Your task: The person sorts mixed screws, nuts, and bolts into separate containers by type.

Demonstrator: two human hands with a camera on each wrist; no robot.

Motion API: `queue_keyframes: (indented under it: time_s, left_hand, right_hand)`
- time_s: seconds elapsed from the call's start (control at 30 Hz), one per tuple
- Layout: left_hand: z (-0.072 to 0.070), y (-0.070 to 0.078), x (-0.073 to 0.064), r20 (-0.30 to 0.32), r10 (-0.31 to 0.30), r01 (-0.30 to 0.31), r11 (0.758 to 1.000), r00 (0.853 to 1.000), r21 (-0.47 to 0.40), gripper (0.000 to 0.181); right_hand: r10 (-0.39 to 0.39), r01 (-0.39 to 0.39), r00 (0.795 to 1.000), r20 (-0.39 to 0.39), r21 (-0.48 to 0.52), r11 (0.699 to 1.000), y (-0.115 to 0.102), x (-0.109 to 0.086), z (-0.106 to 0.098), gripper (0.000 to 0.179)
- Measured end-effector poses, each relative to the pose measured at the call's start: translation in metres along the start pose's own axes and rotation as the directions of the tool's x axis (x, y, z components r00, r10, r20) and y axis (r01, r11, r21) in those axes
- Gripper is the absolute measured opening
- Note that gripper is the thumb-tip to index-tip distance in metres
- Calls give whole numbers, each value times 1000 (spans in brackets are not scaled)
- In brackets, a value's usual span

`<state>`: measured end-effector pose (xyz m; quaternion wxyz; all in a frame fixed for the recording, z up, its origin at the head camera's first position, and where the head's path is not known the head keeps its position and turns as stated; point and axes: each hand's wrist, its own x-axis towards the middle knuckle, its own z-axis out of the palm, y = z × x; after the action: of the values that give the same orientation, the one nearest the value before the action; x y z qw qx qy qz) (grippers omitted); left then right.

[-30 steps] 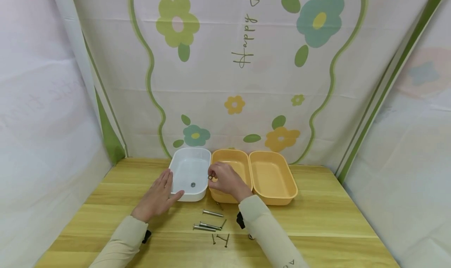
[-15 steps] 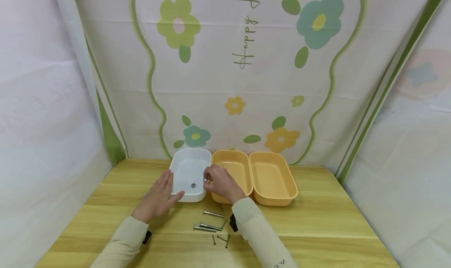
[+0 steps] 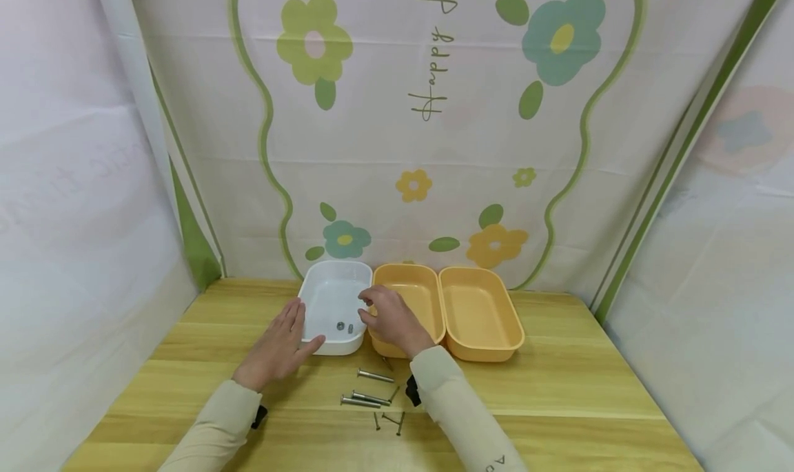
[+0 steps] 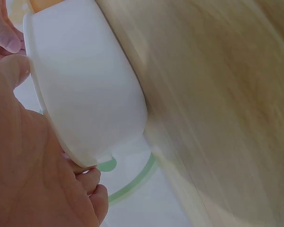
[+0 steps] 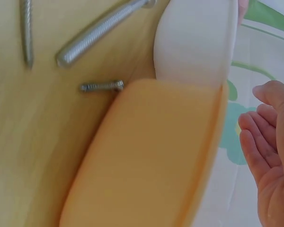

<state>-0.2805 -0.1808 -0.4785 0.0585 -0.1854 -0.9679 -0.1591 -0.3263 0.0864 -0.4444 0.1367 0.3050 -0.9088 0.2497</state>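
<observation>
My left hand (image 3: 274, 344) lies with fairly straight fingers against the left side of the white tray (image 3: 338, 349), its thumb at the front rim. Inside that tray, near the front, are a metal nut (image 3: 340, 326) and a second small metal piece (image 3: 350, 329) standing on edge, which looks like another nut. Above the tray's right rim hovers my right hand (image 3: 397, 318), thumb and fingers spread apart, with nothing between them. The right wrist view also shows the right hand (image 5: 270, 142) holding nothing, beside the middle orange tray (image 5: 146, 156).
A second orange tray (image 3: 484, 354) stands at the right of the row. On the wooden table (image 3: 558, 403) in front lie several thick bolts (image 3: 375, 375) and several thin screws (image 3: 376, 422). One short screw (image 5: 102, 86) is close to the middle tray. A printed cloth hangs behind.
My right hand moved left over the white tray and let go of a small metal piece, now lying beside the nut. The left hand has stayed in place.
</observation>
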Motion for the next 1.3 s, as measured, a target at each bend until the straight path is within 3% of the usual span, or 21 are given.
queue_keyframes:
  time_s: [0.53,1.0,1.13,1.3]
  left_hand:
    - [0,-1,0,8,3,-2,1000,1000,-13,92]
    - [1,-3,2,16,-5,5,1000,1000,-20,93]
    - [0,-2,1,19,-5,5,1000,1000,-23,93]
    - [-1,-1,1,19,-5,5,1000,1000,-20,92]
  right_hand:
    - [-194,190,981,-16,-121,974,26,-31,-44,22]
    - [-162,189,972,172,-154,970,25,-76,-85,25]
    - [-170,207,962,214,-167,964,23,-88,-93,26]
    - [-203,242,939,278,-113,964,20,-104,-100,27]
